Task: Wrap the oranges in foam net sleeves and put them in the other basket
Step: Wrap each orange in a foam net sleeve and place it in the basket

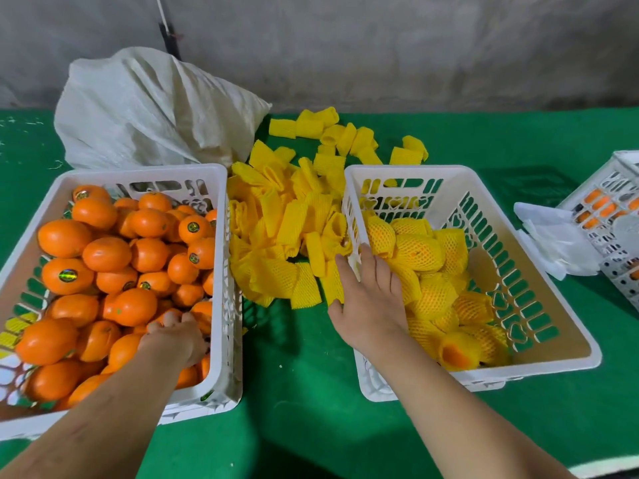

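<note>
Bare oranges fill the white left basket. My left hand reaches into its near right corner, fingers curled down over an orange that is mostly hidden under the hand. The white right basket holds several oranges wrapped in yellow foam net sleeves. My right hand lies over that basket's left wall with its fingers spread and straight. Its fingertips touch the wrapped fruit, and the thumb sits by the loose sleeves. A pile of empty yellow sleeves lies between the two baskets.
A white woven sack stands behind the left basket. At the right edge there is a third white basket with white gloves or cloth beside it. Green cloth covers the table, and a grey wall rises behind it.
</note>
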### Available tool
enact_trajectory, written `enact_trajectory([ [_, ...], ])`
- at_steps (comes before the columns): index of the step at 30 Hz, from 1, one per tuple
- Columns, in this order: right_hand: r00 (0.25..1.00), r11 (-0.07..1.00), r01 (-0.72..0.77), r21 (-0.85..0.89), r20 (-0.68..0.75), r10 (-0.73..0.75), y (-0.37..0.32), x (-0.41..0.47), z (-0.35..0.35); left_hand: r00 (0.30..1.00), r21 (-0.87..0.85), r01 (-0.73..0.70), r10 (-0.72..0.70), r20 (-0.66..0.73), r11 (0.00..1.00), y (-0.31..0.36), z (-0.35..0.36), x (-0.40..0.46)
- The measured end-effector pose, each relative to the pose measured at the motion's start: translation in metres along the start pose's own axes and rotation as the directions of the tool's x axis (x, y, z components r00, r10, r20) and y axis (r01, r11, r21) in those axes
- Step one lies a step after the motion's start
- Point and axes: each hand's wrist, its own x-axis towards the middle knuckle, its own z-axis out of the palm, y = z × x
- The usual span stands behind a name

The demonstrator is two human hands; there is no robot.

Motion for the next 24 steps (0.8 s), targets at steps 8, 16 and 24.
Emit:
enact_trajectory([
  [8,0.896,0.921,0.276,-0.276,0.419,-0.143,-0.025,0.041,0.019,0.994,-0.035,-0.079,0.081,0.07,0.996,-0.003,0.004,0.011],
  [16,0.821,0.731,0.378,-0.568,0.57,0.018,0.001,0.079,0.058,0.984,0.039,-0.179,0.177,0.033,0.983,-0.01,0.013,0.029],
  [24,0.92,0.976,0.164,-0.141,0.378,-0.1,-0.034,0.084,0.039,0.997,0.06,-0.074,0.076,-0.031,0.995,-0.006,0.016,0.022],
])
